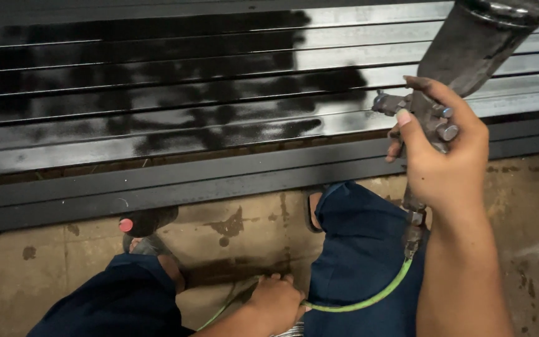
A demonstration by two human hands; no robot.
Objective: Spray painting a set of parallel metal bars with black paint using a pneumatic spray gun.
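One grimy grey metal spray gun [435, 118] with a dark, paint-crusted cup on top is gripped in the right hand [441, 159], fingers wrapped tight round the handle and a fingertip over the trigger, nozzle aimed left. One thin green air hose [369, 301] runs from the base of the gun, below that hand, in a curve down and left to the left hand [276, 302], which is closed round it low in the view. Ahead of the right hand and stretching far to its left lies a stack of long grey steel bars [157, 93], roughly ten visible side by side; those left of the nozzle are coated glossy black in uneven patches, while the stretch right beside and beyond the gun is bare pale metal. Two knees in dark blue trousers [363, 249] flank the left hand, with two sandalled feet [148, 224] close against the nearest bar. Beneath is a stained, paint-spotted concrete floor [232, 231]. The bars run past both side edges of the view; bare floor lies right of the right arm.
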